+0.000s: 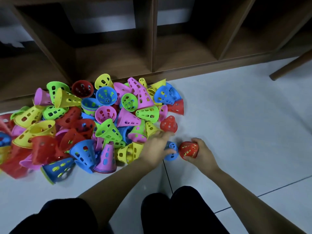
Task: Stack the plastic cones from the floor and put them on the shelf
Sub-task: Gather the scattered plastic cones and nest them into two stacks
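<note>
My left hand (155,147) reaches to a small blue perforated plastic cone (171,152) on the pale tiled floor (236,115). That cone stands on its wide rim, narrow top up. The thumb lies across it, but through the blur I cannot tell if it grips. My right hand (203,154) holds one red perforated plastic cone (188,150), fingers curled round it and yellow showing through its holes. Its long axis is tilted, and I cannot tell which end is narrow. One more red cone (168,124) stands upright just beyond. The heap of cones (94,120), red, yellow, green, blue and pink, points every way against the brown wooden shelf (152,39). It holds too many to count.
</note>
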